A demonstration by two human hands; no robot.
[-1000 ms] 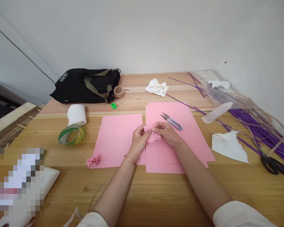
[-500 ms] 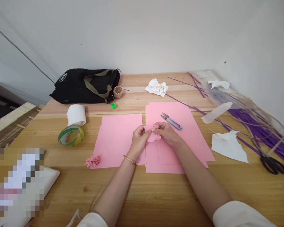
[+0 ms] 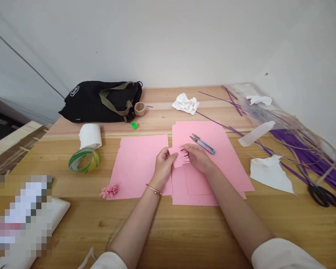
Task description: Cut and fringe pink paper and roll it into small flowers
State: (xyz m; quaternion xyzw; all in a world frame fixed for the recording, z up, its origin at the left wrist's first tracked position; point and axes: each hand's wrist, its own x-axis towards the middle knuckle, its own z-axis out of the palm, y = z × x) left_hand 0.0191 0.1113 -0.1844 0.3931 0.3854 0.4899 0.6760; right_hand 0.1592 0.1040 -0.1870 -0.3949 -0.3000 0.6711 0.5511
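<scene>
My left hand [image 3: 164, 164] pinches the uncut left side of a small pink paper piece [image 3: 179, 157] whose right edge is cut into thin strips. On the strips at its right, the fingers of my right hand [image 3: 198, 157] are closed. Beneath are large pink sheets: one at the left [image 3: 142, 160] and a stack at the right [image 3: 229, 168]. Small blue thread snips [image 3: 204, 145] lie on the stack, just beyond my right hand. A curly pink paper tuft [image 3: 109, 191] rests at the lower left corner of the left sheet.
Back left holds a black bag [image 3: 98, 101], a woven cup [image 3: 140, 108] and a green cap [image 3: 134, 125]. Tape [image 3: 84, 160] and a white roll [image 3: 91, 136] stand left. At right are purple strips [image 3: 308, 149], a bottle [image 3: 256, 133] and black scissors [image 3: 323, 195].
My right hand's thumb has moved off the middle of the small paper toward its right edge. The cut strips now look more spread apart.
</scene>
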